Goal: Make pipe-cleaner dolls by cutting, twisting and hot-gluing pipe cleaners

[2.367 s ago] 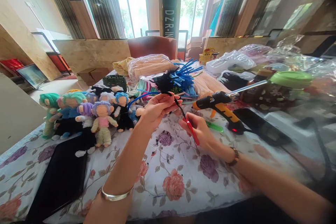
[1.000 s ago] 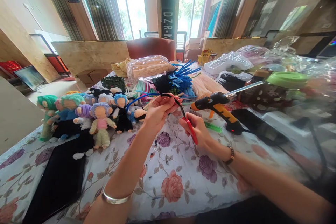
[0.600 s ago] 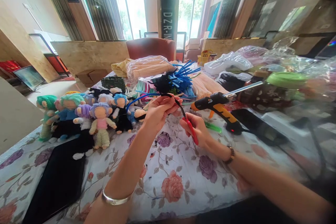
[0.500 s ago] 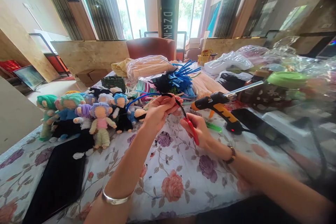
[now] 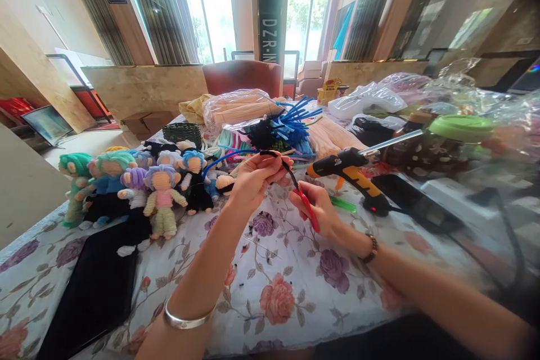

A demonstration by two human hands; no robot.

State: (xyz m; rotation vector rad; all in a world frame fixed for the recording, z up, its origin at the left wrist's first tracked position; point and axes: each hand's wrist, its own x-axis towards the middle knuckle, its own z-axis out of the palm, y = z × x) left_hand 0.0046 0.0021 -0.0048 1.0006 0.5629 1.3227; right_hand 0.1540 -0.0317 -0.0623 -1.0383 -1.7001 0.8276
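Black strip (image 5: 268, 153) | pinched by left hand (image 5: 254, 178), arching above it | right hand (image 5: 324, 212) grips red-handled scissors (image 5: 310, 211)

Red-handled scissors (image 5: 310, 212), black strip (image 5: 286, 165)

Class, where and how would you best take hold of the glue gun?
The glue gun is probably best held by its orange-and-black handle, approached from the near right: the handle slants that way, while the nozzle points left and the lit red light suggests it may be hot.

A craft workspace; glue gun (image 5: 349, 167), dolls (image 5: 134, 179), flowered tablecloth (image 5: 299, 261).
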